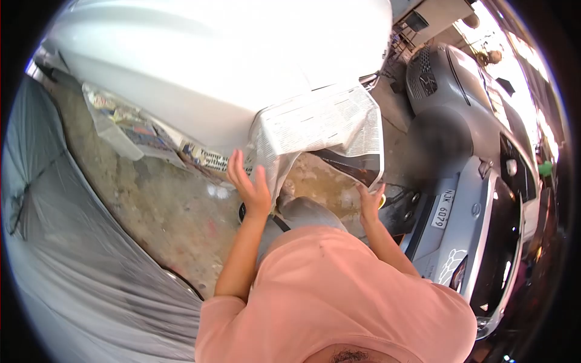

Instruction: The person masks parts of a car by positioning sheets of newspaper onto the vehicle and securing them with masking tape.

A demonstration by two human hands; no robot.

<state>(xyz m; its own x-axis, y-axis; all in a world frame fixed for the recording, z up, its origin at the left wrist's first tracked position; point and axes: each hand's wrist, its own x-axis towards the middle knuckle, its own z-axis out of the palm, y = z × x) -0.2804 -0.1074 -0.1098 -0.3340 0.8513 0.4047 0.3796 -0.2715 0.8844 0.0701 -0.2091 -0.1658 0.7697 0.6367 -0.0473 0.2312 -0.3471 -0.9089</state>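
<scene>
A newspaper sheet [315,124] hangs over the end of a large white car body panel [200,66], its lower part loose and bent. My left hand [249,186] is raised beside the sheet's left edge, open, with its fingers spread. At the lower right corner of the sheet, my right hand [370,202] has its thumb and fingers around the paper's edge; the exact grip is partly hidden. More newspaper [145,133] lines the lower edge of the white panel on the left.
A grey cover [85,242] drapes over something large at left. Stained concrete floor [163,199] lies between it and the white panel. On the right are a silver car [445,78] and a light blue-grey vehicle [460,212] with a licence plate. A blurred round patch hides part of that side.
</scene>
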